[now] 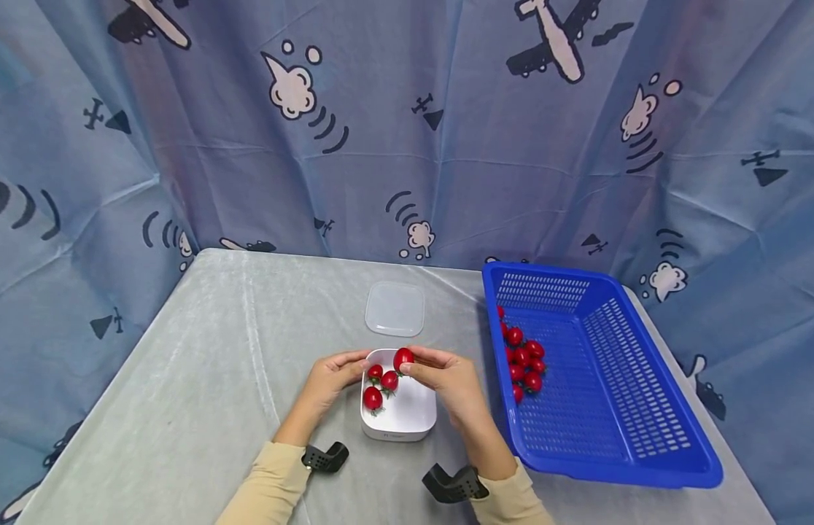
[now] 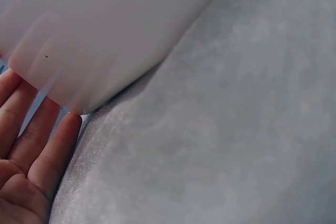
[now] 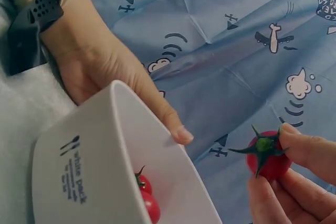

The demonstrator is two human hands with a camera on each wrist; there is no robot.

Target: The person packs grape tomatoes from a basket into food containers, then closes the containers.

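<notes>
A white square box (image 1: 407, 408) sits on the table with three cherry tomatoes (image 1: 373, 398) toward its left side. My left hand (image 1: 324, 380) touches the box at its back left corner, fingers fairly straight along the outer wall and the thumb at the rim. In the left wrist view, fingertips (image 2: 71, 124) meet the pale wall. Between thumb and fingers, my right hand (image 1: 456, 383) pinches a red cherry tomato (image 3: 270, 156) over the back of the box. Its green star-shaped stem faces the right wrist camera.
Right of the box stands a large blue plastic basket (image 1: 610, 467), with several cherry tomatoes (image 1: 532, 381) gathered along its left side. A translucent square lid (image 1: 395, 309) lies flat behind the box. The table has a light grey cloth (image 1: 184, 379), and a blue patterned curtain (image 1: 381, 146) hangs behind.
</notes>
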